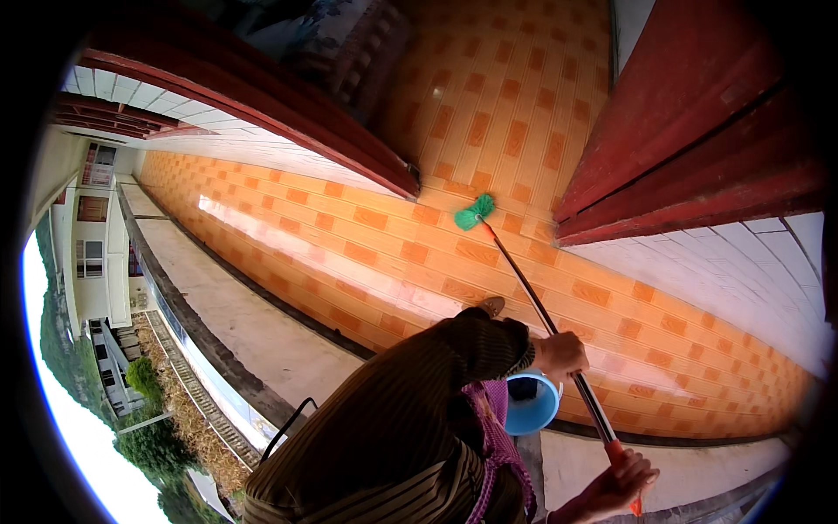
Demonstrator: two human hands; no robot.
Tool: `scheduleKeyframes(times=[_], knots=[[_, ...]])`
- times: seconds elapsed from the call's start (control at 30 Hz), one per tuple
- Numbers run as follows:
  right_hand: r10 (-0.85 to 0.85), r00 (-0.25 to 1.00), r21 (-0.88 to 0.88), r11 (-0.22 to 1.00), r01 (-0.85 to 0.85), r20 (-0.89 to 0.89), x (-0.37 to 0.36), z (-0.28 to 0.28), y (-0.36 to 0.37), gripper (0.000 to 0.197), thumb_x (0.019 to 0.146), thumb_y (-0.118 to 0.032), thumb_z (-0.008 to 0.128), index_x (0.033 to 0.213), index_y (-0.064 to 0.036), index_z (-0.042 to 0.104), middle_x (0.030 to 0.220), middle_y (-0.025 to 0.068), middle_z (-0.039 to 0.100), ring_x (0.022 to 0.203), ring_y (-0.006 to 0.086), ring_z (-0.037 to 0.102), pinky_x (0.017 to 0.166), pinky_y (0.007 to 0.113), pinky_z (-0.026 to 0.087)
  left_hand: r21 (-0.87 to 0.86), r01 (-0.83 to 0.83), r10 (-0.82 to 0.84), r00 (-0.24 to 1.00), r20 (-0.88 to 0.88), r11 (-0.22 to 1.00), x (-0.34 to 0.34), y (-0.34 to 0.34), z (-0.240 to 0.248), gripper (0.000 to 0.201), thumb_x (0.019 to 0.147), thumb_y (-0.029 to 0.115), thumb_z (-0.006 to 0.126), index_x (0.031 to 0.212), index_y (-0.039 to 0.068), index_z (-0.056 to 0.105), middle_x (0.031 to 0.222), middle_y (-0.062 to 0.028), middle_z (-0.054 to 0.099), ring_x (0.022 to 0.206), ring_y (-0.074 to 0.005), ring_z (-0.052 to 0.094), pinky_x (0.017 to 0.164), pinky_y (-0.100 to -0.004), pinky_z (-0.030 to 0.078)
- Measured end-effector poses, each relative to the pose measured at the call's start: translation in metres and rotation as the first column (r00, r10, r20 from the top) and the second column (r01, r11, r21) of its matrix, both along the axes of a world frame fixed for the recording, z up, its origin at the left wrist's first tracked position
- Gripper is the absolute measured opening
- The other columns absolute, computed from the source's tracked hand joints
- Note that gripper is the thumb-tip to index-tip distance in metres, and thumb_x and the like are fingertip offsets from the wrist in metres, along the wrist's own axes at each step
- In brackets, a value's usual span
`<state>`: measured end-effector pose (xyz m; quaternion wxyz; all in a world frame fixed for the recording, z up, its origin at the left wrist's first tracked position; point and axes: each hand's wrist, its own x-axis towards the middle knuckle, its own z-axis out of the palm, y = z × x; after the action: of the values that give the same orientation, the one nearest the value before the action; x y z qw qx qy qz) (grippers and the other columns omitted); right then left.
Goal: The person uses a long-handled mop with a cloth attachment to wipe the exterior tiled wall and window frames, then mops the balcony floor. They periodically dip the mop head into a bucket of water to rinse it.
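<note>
Both of my hands grip one long-handled mop, its thin metal pole (528, 288) slanting from lower right up toward the doorway. My left hand (561, 356), in a dark striped sleeve, is closed around the pole partway along. Closer to me, my right hand (621, 480) wraps the red-orange grip at the near end. The green mop head (474, 212) lies on the tiled floor (410, 253) just at the doorway. Beside the pole and under my left hand stands a light-blue bucket (543, 410), partly hidden by my arm; something dark shows inside it.
Dark red door frames and panels (698, 131) flank the doorway, with white tiled wall (733, 271) at right. A low concrete ledge (236, 297) runs along the left, with buildings and greenery beyond. A brown shoe (492, 306) shows near my sleeve. Dark furniture (332, 44) stands inside.
</note>
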<state>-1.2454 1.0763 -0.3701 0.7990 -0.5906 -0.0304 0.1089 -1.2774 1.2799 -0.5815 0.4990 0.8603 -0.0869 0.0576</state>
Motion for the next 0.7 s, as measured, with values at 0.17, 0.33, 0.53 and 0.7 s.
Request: scheduleKeyframes(times=[0.17, 0.33, 0.53, 0.7], knots=[[-0.223, 0.956, -0.123, 0.961, 0.249, 0.193, 0.001, 0.097, -0.057, 0.043, 0.098, -0.041, 0.049, 0.064, -0.0162, 0.039, 0.052, -0.0024, 0.035, 0.05, 0.0133, 0.035, 0.063, 0.034, 0.038, -0.187, 0.152, -0.146, 0.988, 0.043, 0.971, 0.038, -0.109, 0.069, 0.013, 0.063, 0.021, 0.067, 0.059, 0.014, 0.057, 0.058, -0.0061, 0.059, 0.064, -0.03, 0.063, 0.061, -0.0417, 0.048], [-0.038, 0.997, 0.061, 0.998, 0.034, 0.067, 0.02, 0.117, -0.059, 0.04, 0.098, -0.035, 0.049, 0.064, -0.0158, 0.042, 0.051, -0.0016, 0.034, 0.055, 0.0136, 0.037, 0.068, 0.034, 0.04, -0.206, 0.076, -0.093, 0.993, -0.075, 0.976, 0.006, -0.091, 0.097, 0.009, 0.068, 0.018, 0.069, 0.07, 0.013, 0.062, 0.064, -0.0082, 0.062, 0.066, -0.0297, 0.064, 0.061, -0.0411, 0.049], [0.498, 0.867, 0.198, 0.851, -0.486, -0.013, 0.007, -0.048, 0.084, 0.026, 0.1, -0.031, 0.051, 0.082, -0.0133, 0.044, 0.062, -0.0043, 0.032, 0.057, 0.0092, 0.032, 0.062, 0.029, 0.03, 0.011, -0.196, 0.183, 0.893, -0.41, 0.981, -0.116, 0.08, 0.023, 0.013, 0.069, 0.021, 0.069, 0.071, 0.008, 0.065, 0.067, -0.0129, 0.064, 0.069, -0.0345, 0.065, 0.063, -0.046, 0.05], [0.741, 0.661, 0.034, 0.668, -0.744, -0.117, -0.113, -0.13, 0.244, 0.017, 0.098, -0.016, 0.05, 0.084, -0.0067, 0.046, 0.077, 0.0034, 0.048, 0.079, 0.0159, 0.05, 0.082, 0.033, 0.041, 0.547, -0.072, 0.47, 0.614, -0.634, 0.834, -0.25, 0.24, -0.059, 0.01, 0.077, 0.021, 0.061, 0.074, 0.012, 0.066, 0.073, -0.0085, 0.063, 0.088, -0.0283, 0.06, 0.08, -0.0433, 0.042]])
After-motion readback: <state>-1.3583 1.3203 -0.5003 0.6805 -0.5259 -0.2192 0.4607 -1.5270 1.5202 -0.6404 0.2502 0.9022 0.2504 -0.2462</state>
